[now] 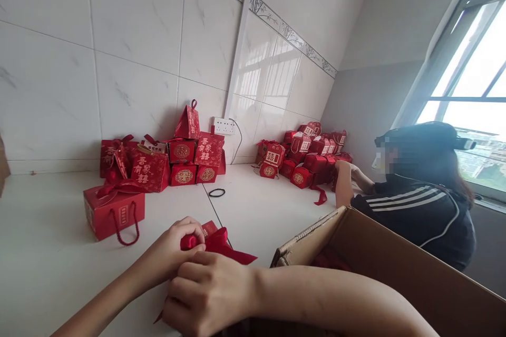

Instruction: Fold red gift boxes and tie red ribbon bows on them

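Observation:
A red ribbon [221,244] with a wide loop and a pointed tail lies at my hands on the white table. My left hand [179,245] is closed, its fingers curled round a bunched part of this ribbon. Behind it shows the corner of a red gift box [209,228], mostly hidden. Crossing in front, my right hand [207,292] is closed with its fingertips turned away, so what it grips is hidden. A small red tip pokes out below its knuckles. Just beyond my left hand stands a red gift box with a cord handle [114,213].
Stacked red gift boxes [184,151] stand along the tiled wall, with another pile [312,152] farther right. A black hair tie [216,192] lies on the table. An open cardboard box [395,253] fills the right front. Beyond it, a co-worker [415,200] reaches toward the far pile.

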`<state>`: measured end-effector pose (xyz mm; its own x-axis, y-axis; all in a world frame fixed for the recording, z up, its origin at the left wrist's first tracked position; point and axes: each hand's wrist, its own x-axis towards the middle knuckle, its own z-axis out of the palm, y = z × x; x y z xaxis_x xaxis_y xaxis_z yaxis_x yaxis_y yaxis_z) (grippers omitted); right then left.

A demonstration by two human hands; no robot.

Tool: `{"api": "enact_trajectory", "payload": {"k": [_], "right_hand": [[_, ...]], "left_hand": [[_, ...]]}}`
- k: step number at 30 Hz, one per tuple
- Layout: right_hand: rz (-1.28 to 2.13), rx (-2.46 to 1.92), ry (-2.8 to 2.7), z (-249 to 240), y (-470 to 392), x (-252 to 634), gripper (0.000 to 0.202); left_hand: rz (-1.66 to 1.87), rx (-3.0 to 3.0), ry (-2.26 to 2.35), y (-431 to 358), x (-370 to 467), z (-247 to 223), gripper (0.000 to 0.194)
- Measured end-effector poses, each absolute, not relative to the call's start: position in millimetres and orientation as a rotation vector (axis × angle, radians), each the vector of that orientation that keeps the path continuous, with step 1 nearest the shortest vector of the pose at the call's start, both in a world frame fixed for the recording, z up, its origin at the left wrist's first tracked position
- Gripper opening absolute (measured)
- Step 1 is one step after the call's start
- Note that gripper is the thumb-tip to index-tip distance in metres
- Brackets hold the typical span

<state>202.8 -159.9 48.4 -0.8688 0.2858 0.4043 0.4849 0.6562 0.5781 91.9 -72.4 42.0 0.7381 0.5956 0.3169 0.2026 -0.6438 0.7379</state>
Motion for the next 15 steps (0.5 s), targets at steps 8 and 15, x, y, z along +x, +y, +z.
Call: {"api": "enact_trajectory", "payload": {"k": [8, 15], "right_hand": [[-0.856, -0.450, -2.613, 67.1, -177.9, 230.3, 0.021], [-0.592, -0.573, -2.771, 72.5, -187.3, 234.8, 0.027]], "left_hand": [[0.691, 2.182, 0.536, -75.8, 89.3, 46.1, 0.017], [0.605, 2.079, 0.463, -71.6, 85.0, 41.6, 0.016]]}}
